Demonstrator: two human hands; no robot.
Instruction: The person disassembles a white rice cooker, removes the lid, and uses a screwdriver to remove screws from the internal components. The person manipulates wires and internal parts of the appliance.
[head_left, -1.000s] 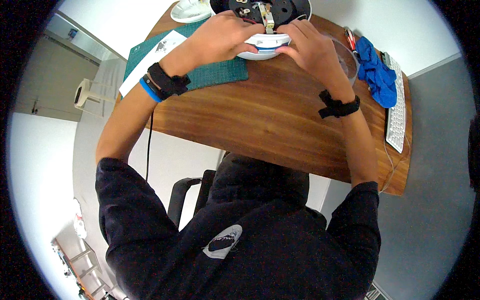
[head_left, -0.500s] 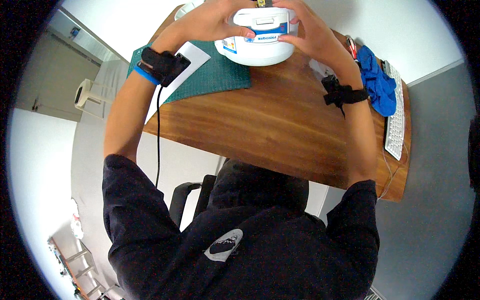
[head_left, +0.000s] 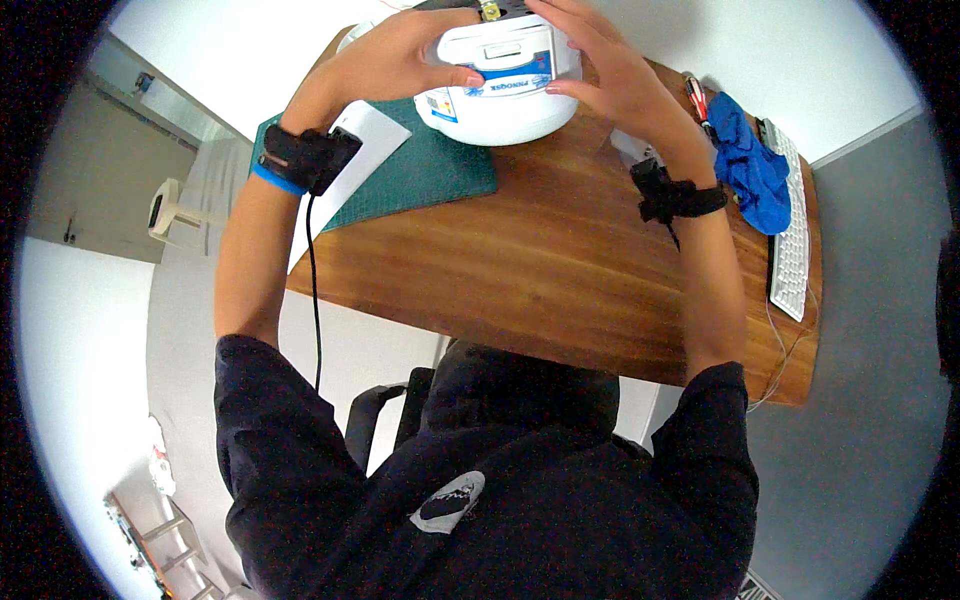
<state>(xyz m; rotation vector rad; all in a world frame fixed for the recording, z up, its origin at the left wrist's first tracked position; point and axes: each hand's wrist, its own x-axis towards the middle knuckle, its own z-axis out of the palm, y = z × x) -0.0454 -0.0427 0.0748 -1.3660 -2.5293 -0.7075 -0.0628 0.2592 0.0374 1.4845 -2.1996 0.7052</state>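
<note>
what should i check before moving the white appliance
1. Left hand contact: ok, thumb on the front of the white appliance.
2. Right hand contact: ok, thumb on its front.
3. Blue cloth clear of it: ok, off to the right.
4. Black cable clear of it: ok, hangs from the left wrist.
5. Inside parts settled: cannot tell, mostly out of frame.

Both arms (head_left: 255,255) reach forward, away from the body, elbows (head_left: 715,345) set wide and forearms slanting upward. From the wrists (head_left: 690,160) the hands angle inward: the left hand (head_left: 420,50) and the right hand (head_left: 615,65) face each other, curved in a grip, thumbs (head_left: 462,78) on the near side, tips apart and pointing inward. The left fingers are mostly hidden; the right ones stretch forward
</note>
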